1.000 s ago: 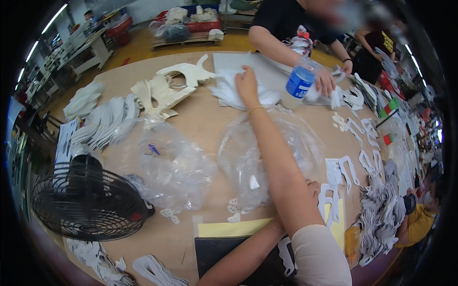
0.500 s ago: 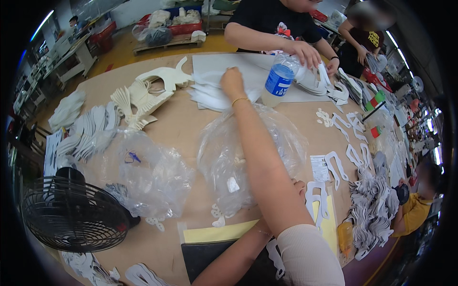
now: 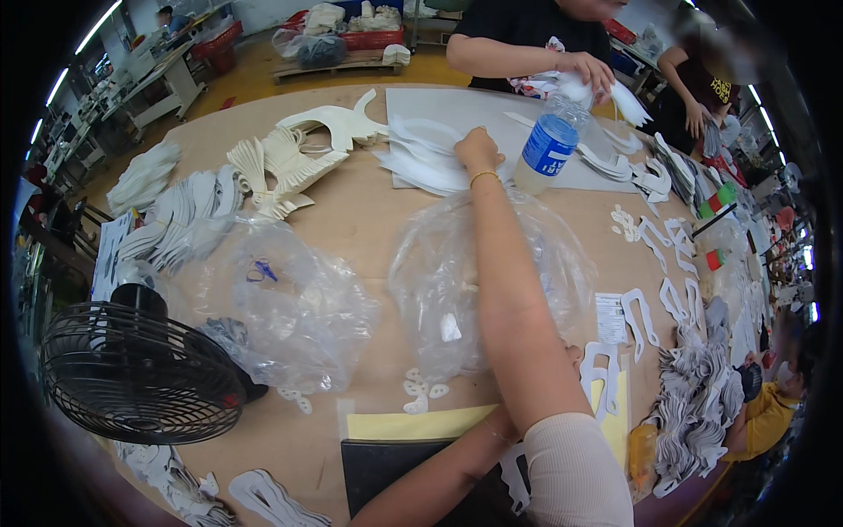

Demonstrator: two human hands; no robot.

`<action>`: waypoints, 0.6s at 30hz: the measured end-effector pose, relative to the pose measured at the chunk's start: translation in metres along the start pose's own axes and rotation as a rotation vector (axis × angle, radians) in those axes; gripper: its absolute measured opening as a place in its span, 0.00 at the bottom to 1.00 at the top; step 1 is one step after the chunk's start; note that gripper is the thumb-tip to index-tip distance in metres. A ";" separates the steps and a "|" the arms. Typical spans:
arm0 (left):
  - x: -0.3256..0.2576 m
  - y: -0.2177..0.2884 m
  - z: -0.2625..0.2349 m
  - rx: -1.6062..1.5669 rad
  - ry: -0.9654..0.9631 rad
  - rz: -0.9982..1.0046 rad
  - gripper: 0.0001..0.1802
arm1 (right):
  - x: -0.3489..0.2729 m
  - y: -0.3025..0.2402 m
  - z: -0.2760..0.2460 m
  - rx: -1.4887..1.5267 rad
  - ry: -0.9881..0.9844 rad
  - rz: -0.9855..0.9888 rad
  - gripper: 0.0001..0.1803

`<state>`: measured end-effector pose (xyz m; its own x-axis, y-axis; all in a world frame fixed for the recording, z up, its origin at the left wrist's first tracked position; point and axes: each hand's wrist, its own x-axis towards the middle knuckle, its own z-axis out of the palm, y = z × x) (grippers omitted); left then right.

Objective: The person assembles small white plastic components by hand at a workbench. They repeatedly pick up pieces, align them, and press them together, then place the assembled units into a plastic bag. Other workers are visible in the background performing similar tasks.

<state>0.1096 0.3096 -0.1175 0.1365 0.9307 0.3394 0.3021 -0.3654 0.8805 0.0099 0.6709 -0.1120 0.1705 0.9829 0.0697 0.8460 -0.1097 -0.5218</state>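
Note:
My right hand [image 3: 479,152] reaches far across the table, its fingers curled closed at the right edge of a loose pile of thin white sheet pieces [image 3: 420,158]. Whether a piece is pinched in it is hidden. A clear bottle with a blue label [image 3: 551,145] stands just right of that hand. Below my right arm lies a crumpled clear plastic bag [image 3: 439,263]. My left forearm crosses underneath, and most of my left hand [image 3: 575,355] is covered by the right arm. Only its fingertips show, beside a white looped cutout [image 3: 601,378].
A black fan [image 3: 145,373] stands at the left, near another clear bag [image 3: 299,307]. Cream fanned pieces [image 3: 281,162] and grey-white stacks [image 3: 189,211] lie behind. Bunched grey pieces [image 3: 694,395] line the right. Opposite, a co-worker's hand [image 3: 587,70] holds white pieces.
The whole view has shifted, moving the scene rightward. My right hand has moved slightly right along the white pile, nearer the bottle. The co-worker opposite has lifted white pieces off the table.

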 end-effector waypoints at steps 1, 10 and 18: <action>0.000 0.000 -0.001 -0.019 -0.013 -0.020 0.07 | 0.003 0.001 -0.004 -0.001 -0.080 0.009 0.20; 0.001 0.001 -0.001 -0.045 -0.064 -0.064 0.07 | 0.008 0.004 0.004 0.149 0.026 0.058 0.17; -0.005 -0.014 0.019 -0.104 -0.076 -0.034 0.08 | -0.002 -0.003 -0.011 0.161 0.514 -0.406 0.09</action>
<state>0.1221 0.3100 -0.1380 0.2005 0.9371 0.2858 0.2093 -0.3259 0.9220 0.0127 0.6677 -0.1016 0.1078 0.7415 0.6622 0.8144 0.3161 -0.4866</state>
